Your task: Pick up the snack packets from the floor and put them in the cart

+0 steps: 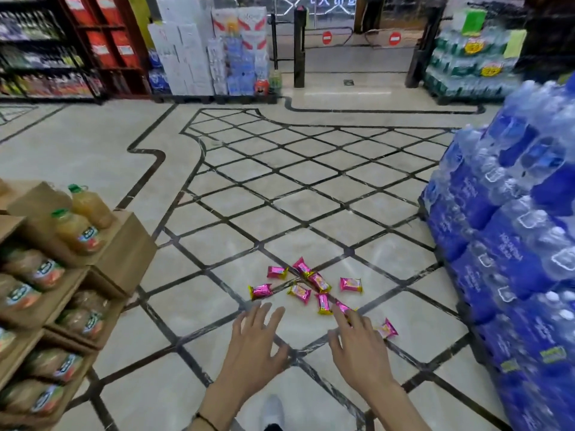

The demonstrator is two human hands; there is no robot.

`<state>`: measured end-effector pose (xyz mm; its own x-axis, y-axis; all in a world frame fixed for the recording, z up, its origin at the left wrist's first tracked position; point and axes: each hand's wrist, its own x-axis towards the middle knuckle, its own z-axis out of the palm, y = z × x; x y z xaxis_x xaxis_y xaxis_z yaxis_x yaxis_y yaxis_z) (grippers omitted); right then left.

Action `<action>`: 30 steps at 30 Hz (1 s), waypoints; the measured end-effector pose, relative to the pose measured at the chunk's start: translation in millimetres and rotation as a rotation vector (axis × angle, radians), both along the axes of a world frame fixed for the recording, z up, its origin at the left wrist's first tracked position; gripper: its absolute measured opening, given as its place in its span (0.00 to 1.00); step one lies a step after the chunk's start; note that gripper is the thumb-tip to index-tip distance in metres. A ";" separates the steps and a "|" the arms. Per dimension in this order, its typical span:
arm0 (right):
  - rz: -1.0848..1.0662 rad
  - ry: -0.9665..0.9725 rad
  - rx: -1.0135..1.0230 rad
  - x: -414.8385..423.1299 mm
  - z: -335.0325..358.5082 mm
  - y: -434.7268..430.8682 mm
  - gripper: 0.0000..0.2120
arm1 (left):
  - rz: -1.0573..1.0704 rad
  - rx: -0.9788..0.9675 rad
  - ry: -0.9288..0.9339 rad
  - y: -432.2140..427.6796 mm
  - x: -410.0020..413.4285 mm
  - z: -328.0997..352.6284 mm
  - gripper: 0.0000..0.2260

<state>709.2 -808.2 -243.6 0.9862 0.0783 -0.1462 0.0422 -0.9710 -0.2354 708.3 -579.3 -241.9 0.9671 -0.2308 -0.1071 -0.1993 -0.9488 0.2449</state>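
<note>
While you lean over the tiled floor [93, 157], both of your hands are stretched forward, palms down, and neither grips anything. Your left hand [255, 343] has its fingers straight and fanned wide, hovering short of the pile. Your right hand [357, 346] is spread the same way, and its fingertips [340, 317] overlap the nearest packet [343, 307] in the view; you cannot tell from here whether they touch it. The snack packets [306, 286], pink with yellow crimped ends, lie scattered on the floor just ahead of your hands, most of them bunched close together across a dark tile seam. One lone packet [387, 328] sits apart from the bunch, just to the right of your right hand. A thin dark band [207, 421] circles your left wrist, and a pale shoe [273, 412] shows between your forearms. To your left stand cardboard boxes [124, 244] stacked with juice bottles [90, 206]. To your right rises a stack of shrink-wrapped water bottles [497, 244] with blue labels. Far ahead, a gate carries red no-entry signs [326, 37].
</note>
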 end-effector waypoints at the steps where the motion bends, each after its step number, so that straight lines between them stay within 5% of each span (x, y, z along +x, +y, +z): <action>1: -0.010 0.014 -0.009 18.5 -1.0 6.3 0.27 | -0.019 0.001 0.010 7.1 20.9 -1.1 0.30; 7: -0.062 0.052 -0.016 114.4 -18.7 34.1 0.32 | -0.097 -0.017 0.032 42.2 136.7 -13.1 0.28; 22: -0.190 0.212 0.037 314.0 -112.4 14.1 0.27 | -0.130 -0.030 0.151 42.8 367.8 -72.5 0.28; 30: -0.128 0.271 0.028 422.7 -235.7 -0.6 0.30 | -0.154 0.036 0.286 44.0 462.3 -188.1 0.31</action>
